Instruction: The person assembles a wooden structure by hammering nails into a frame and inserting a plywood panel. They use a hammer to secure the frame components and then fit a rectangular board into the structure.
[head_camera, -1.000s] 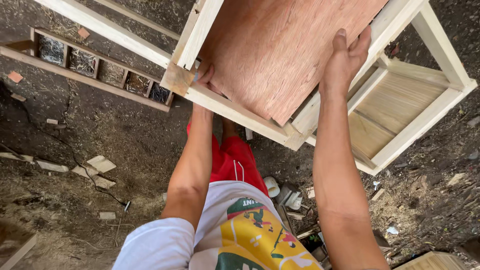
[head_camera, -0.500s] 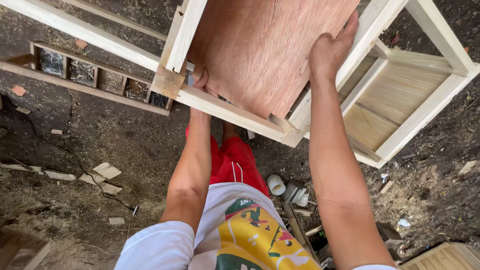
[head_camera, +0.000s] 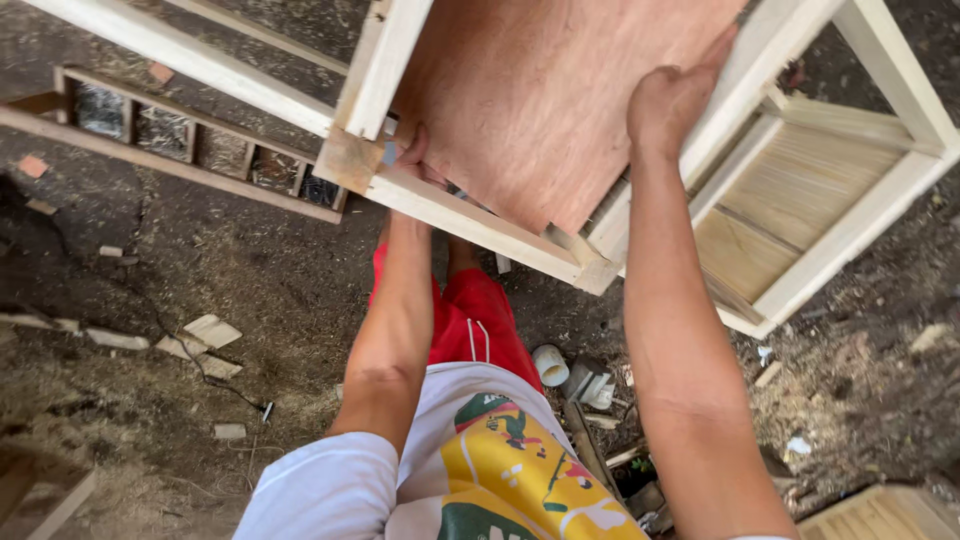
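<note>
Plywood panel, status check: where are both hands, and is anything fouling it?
Left hand grips the pale wooden frame at its corner. Right hand presses flat on the plywood panel. Panel sits inside the frame, tilted. Nothing lying on it.

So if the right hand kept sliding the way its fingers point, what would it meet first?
Probably the pale wooden frame rail beside the reddish plywood panel; the right hand already rests on that panel, fingers aimed up-right. Depth is unclear.
</note>
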